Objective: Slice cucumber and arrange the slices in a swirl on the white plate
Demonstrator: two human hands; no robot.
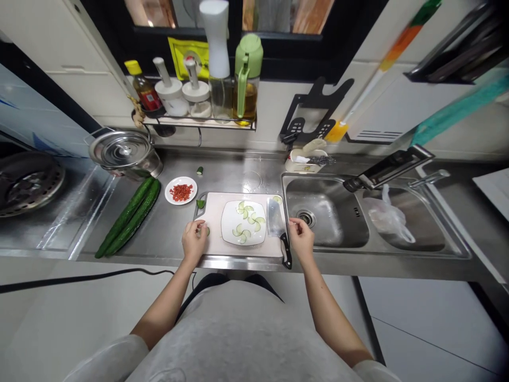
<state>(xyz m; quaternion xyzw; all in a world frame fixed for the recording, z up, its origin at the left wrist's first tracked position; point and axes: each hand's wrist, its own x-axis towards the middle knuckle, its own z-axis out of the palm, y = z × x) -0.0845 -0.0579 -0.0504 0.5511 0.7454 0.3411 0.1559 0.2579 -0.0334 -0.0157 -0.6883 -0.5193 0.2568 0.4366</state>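
A white square plate [225, 225] with fans of thin cucumber slices [239, 232] rests on a pale cutting board [214, 248]. At the board's left edge is my left hand [193, 241], its fingers curled together beside some green-edged cucumber pieces [207, 232]; what it may be pinching is hidden. My right hand [302, 239] hovers at the board's right side by the sink edge, thumb and fingers pinched, contents unclear. Between plate and right hand lies a broad kitchen knife [274, 217], its black handle over the front edge. Another cucumber slice [277, 200] sits behind the blade.
Two whole cucumbers [131, 217] lie left, near a lidded steel pot [125, 151]. Chopped red pieces [182, 192] fill a small white dish [168, 197]. A cucumber end [199, 170] lies behind the board. Right is a double sink [330, 212] holding a plastic bag [387, 215].
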